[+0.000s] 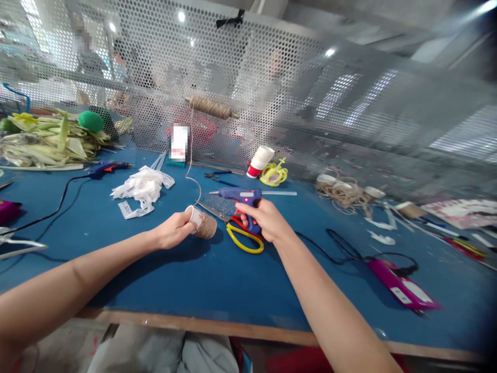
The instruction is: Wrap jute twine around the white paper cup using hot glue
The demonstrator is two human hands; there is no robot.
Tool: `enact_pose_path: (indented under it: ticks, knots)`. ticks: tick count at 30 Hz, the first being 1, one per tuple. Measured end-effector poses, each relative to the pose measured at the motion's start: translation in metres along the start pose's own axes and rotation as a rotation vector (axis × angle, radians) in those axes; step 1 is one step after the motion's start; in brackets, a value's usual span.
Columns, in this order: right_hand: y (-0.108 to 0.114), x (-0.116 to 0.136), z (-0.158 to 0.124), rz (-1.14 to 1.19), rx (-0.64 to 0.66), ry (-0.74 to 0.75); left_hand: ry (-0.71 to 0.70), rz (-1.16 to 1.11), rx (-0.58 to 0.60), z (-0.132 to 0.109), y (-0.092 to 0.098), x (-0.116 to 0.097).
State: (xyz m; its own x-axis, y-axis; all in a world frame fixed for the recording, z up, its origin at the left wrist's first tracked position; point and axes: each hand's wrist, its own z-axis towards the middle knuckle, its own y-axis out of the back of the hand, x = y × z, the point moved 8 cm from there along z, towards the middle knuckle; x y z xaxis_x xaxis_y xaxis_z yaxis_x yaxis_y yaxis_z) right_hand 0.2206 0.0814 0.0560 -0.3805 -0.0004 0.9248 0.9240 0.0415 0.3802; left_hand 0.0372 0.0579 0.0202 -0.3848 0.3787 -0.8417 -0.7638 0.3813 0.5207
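Note:
My left hand [176, 229] is closed on the rim of a paper cup [204, 226], which lies tilted on its side above the blue table. Brown twine is wound round part of the cup, and a strand of twine [190, 160] runs from it up to a spool [212, 107]. In my right hand [266, 217] is a blue hot glue gun [240, 195], its nozzle pointing left and a clear glue stick [281, 193] sticking out behind. Scissors with yellow and red handles [244, 243] lie on the table between my hands, partly behind the right one.
Crumpled white strips [142, 189], a second glue gun [106, 168] and corn husks [50, 140] lie to the left. Stacked paper cups [260, 161] and pliers [221, 176] are near the mesh panel [233, 57]. A purple power strip [404, 285] with black cord sits at right.

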Motion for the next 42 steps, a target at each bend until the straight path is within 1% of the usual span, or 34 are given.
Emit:
enact_pose_path:
  ticks: [1, 2, 3, 7, 10, 13, 15, 16, 17, 18, 20, 21, 22, 23, 24, 25, 27, 29, 30, 33, 35, 36, 39, 42]
  knots:
    - [0.01, -0.004, 0.01, -0.065, -0.078, -0.018, -0.016, 0.009, 0.002, -0.001, 0.0, -0.003]
    - [0.019, -0.009, 0.02, -0.189, -0.135, -0.045, -0.034, 0.018, 0.005, -0.002, 0.0, -0.006]
    - [0.025, -0.014, 0.03, -0.244, -0.166, -0.062, -0.054, 0.028, 0.007, -0.002, 0.0, -0.009]
    - [0.037, -0.04, 0.061, -0.427, -0.238, -0.147, -0.142, 0.082, 0.016, -0.006, -0.001, -0.02]
    - [0.039, -0.05, 0.069, -0.577, -0.281, -0.173, -0.189, 0.146, 0.012, -0.007, -0.001, -0.024]
    - [0.039, -0.042, 0.064, -0.704, -0.339, -0.159, -0.242, 0.218, 0.007, -0.009, -0.001, -0.027]
    - [0.037, -0.026, 0.054, -0.767, -0.389, -0.117, -0.286, 0.254, 0.007, -0.011, -0.002, -0.032]
    - [0.031, -0.017, 0.049, -0.773, -0.371, -0.079, -0.315, 0.268, 0.009, -0.012, -0.002, -0.036]
    - [0.021, -0.008, 0.044, -0.759, -0.316, -0.031, -0.351, 0.276, 0.008, -0.014, -0.002, -0.04]
    - [0.003, -0.001, 0.039, -0.7, -0.154, 0.036, -0.394, 0.287, 0.014, -0.016, -0.003, -0.045]
    - [-0.042, 0.008, 0.023, -0.422, 0.263, 0.109, -0.48, 0.318, 0.03, -0.021, -0.006, -0.055]
    - [-0.062, 0.01, 0.012, -0.272, 0.444, 0.079, -0.525, 0.333, 0.041, -0.024, -0.008, -0.06]
    - [-0.076, 0.013, 0.001, -0.144, 0.573, 0.05, -0.57, 0.346, 0.053, -0.027, -0.01, -0.065]
    - [-0.087, 0.016, -0.007, -0.031, 0.659, 0.02, -0.613, 0.353, 0.067, -0.029, -0.013, -0.069]
    - [-0.094, 0.018, -0.013, 0.067, 0.706, -0.006, -0.649, 0.358, 0.083, -0.032, -0.015, -0.072]
    - [-0.098, 0.021, -0.017, 0.154, 0.724, -0.02, -0.672, 0.359, 0.098, -0.034, -0.017, -0.075]
    - [-0.099, 0.026, -0.02, 0.302, 0.7, -0.023, -0.68, 0.352, 0.123, -0.037, -0.019, -0.076]
    - [-0.092, 0.031, -0.019, 0.418, 0.633, -0.009, -0.618, 0.313, 0.14, -0.035, -0.019, -0.073]
    - [-0.088, 0.033, -0.019, 0.463, 0.589, 0.001, -0.555, 0.266, 0.147, -0.032, -0.018, -0.069]
    - [-0.07, 0.042, -0.017, 0.532, 0.437, 0.059, -0.263, -0.014, 0.152, -0.021, -0.013, -0.049]
    - [-0.056, 0.047, -0.015, 0.527, 0.312, 0.123, -0.067, -0.257, 0.124, -0.015, -0.012, -0.032]
    - [-0.049, 0.05, -0.015, 0.511, 0.251, 0.159, 0.007, -0.365, 0.109, -0.013, -0.012, -0.024]
    - [-0.035, 0.056, -0.015, 0.442, 0.121, 0.242, 0.128, -0.629, 0.07, -0.008, -0.015, -0.01]
    - [-0.031, 0.061, -0.018, 0.383, 0.066, 0.292, 0.212, -0.734, 0.05, -0.007, -0.017, -0.003]
